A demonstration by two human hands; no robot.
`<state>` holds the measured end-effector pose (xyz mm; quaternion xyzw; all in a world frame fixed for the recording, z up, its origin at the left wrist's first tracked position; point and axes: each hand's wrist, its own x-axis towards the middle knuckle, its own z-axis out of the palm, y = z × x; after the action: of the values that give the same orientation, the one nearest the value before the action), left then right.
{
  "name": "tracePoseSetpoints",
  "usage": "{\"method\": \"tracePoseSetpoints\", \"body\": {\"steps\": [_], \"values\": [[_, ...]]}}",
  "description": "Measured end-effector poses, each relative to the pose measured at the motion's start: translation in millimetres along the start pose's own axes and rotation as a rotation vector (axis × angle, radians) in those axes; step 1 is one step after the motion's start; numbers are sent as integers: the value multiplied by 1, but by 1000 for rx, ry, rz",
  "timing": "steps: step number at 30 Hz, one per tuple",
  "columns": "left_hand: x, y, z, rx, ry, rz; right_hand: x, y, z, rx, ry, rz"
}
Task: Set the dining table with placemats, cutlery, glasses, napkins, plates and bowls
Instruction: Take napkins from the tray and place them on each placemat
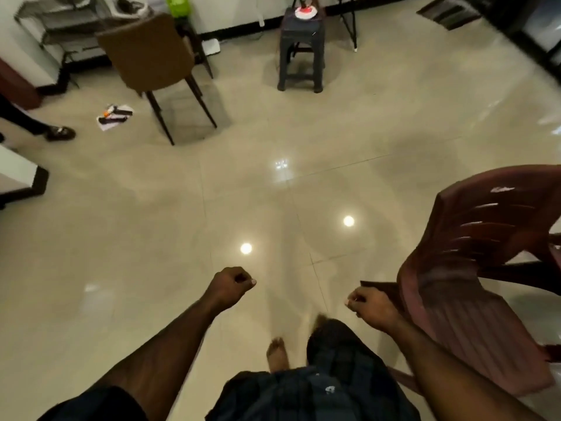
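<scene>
Left hand: the left hand (232, 284) is curled into a loose fist, holding nothing, raised over the floor ahead of the body.
Right hand: the right hand (368, 303) has its fingers curled too; its far side meets the edge of the maroon ribbed plastic chair (473, 268), but whether it grips that edge cannot be told (the contact is hidden behind the knuckles).
Body: dark shorts and a bare foot (276, 352) show below, between the two forearms.
Floor: glossy beige tiled floor (151, 238) with two round ceiling-light reflections just beyond the hands.
Task things: no placemats, cutlery, glasses, napkins, plates or bowls can be made out.
Farther off: a brown padded chair with thin dark legs (154, 56), a dark plastic stool (302, 47) carrying a small red-and-white item, blurred.
Left edge: someone's dark shoe (60, 133), and small items on white paper (114, 116) on the floor.
</scene>
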<state>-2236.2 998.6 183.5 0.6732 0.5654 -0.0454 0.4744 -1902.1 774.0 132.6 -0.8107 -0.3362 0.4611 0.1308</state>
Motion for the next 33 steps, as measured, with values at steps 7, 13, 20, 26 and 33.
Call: {"method": "tracePoseSetpoints", "body": {"steps": [7, 13, 20, 26, 33], "values": [[180, 119, -37, 29, -31, -19, 164, -50, -86, 51, -48, 36], [291, 250, -59, -3, -33, 56, 263, -91, -232, -23, -62, 27], [453, 411, -60, 63, -120, 158, 364, -102, -409, 205, 263, 73], [597, 547, -31, 303, -318, 222, 402, -19, -467, 346, 343, 406], [708, 747, 70, 654, -570, 392, 402, 49, -525, 769, 557, 638]]}}
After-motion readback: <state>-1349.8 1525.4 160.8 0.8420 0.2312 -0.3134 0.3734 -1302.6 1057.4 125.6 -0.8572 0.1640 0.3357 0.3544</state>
